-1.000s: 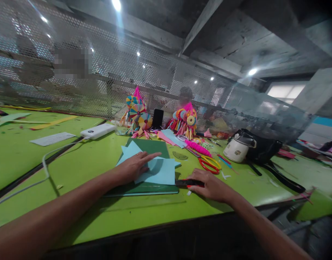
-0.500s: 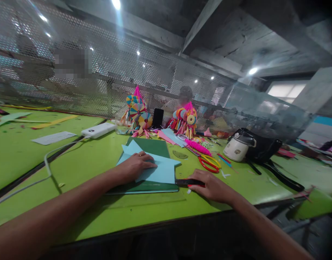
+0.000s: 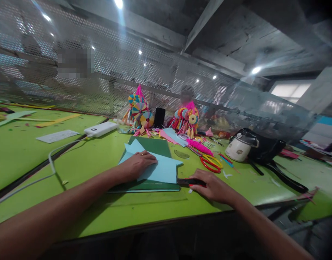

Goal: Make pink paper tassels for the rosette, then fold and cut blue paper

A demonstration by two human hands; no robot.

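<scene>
Folded light-blue paper (image 3: 162, 169) with pointed corners lies on a dark green sheet or folder (image 3: 155, 186). My left hand (image 3: 141, 164), a ring on one finger, rests flat on the blue paper with its fingers stretched out. Closed around a black-and-red stapler (image 3: 186, 182) is my right hand (image 3: 209, 185). The stapler's front end meets the right edge of the blue paper; whether its jaws are pressed together I cannot tell. Beyond the green sheet lie scissors with red and yellow handles (image 3: 211, 164) and a small green protractor (image 3: 181, 154).
Colourful paper ornaments (image 3: 140, 110) and a dark phone (image 3: 159, 117) stand along the mesh partition (image 3: 160, 79). A pink string bundle (image 3: 200, 147), a white jug (image 3: 238, 146) and a black bag (image 3: 266, 148) are to the right. A white power bank (image 3: 101, 129) with its cable sits left.
The whole view has shifted slightly, so things appear a little further right. Both hands keep their places on the paper and the stapler.
</scene>
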